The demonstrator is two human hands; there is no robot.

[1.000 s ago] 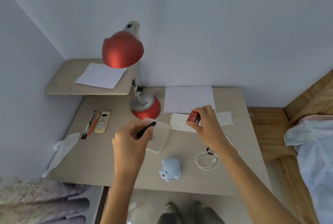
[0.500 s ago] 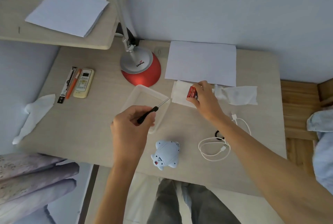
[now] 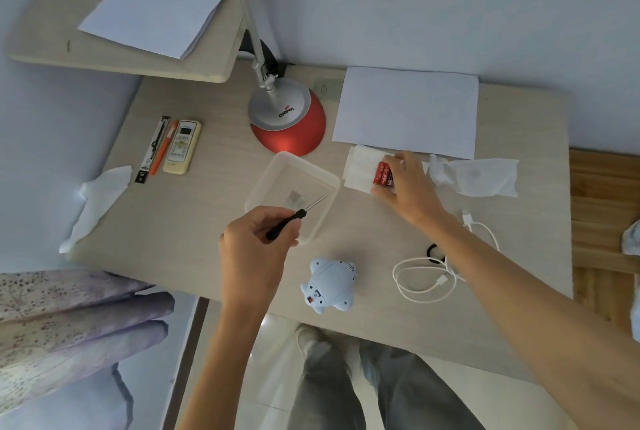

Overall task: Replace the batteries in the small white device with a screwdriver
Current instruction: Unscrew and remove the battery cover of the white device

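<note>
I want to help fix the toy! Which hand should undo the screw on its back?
Probably the left hand: it already grips the screwdriver and is nearer the small device. The right hand is busy on the batteries.

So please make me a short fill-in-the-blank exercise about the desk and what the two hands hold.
1. The left hand holds a black-handled ____.
2. The right hand rests on red ____ lying on a white tissue.
3. The small device lies near the desk's front edge, touched by ____ hand.
4. The lamp base is silver and ____.

Missing words: screwdriver; batteries; neither; red
</note>
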